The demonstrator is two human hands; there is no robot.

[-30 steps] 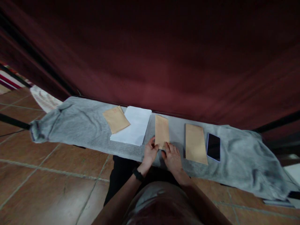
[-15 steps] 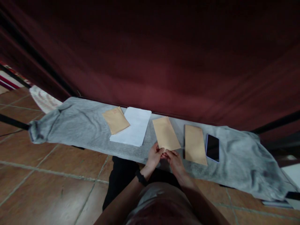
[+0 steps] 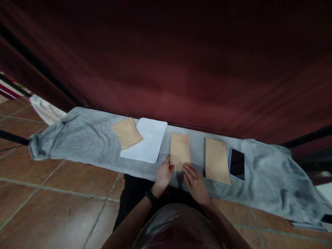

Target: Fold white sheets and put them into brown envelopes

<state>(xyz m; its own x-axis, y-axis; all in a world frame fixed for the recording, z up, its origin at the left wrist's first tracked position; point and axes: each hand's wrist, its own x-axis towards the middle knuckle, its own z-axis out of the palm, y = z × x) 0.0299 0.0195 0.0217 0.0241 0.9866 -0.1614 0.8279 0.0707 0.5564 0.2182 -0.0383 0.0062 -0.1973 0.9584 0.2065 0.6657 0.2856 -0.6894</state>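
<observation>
A brown paper envelope lies nearly straight on the grey cloth in front of me. My left hand rests at its lower left edge, the index finger stretched along the side and the thumb apart from it. Across the lower right corner, the fingers of my right hand lie flat on the paper. Neither hand is closed on the envelope. To the right is a stack of brown envelopes. White paper sheets lie to the left, with a few brown envelopes overlapping their left side.
The grey cloth covers a long narrow surface. A phone with a dark screen lies right of the envelope stack. Behind the surface hangs a dark red curtain. Brown floor tiles show below.
The envelope has turned from a tilt to nearly straight and now lies flat. My hands, which were together pinching its near edge, have moved apart to its two sides.
</observation>
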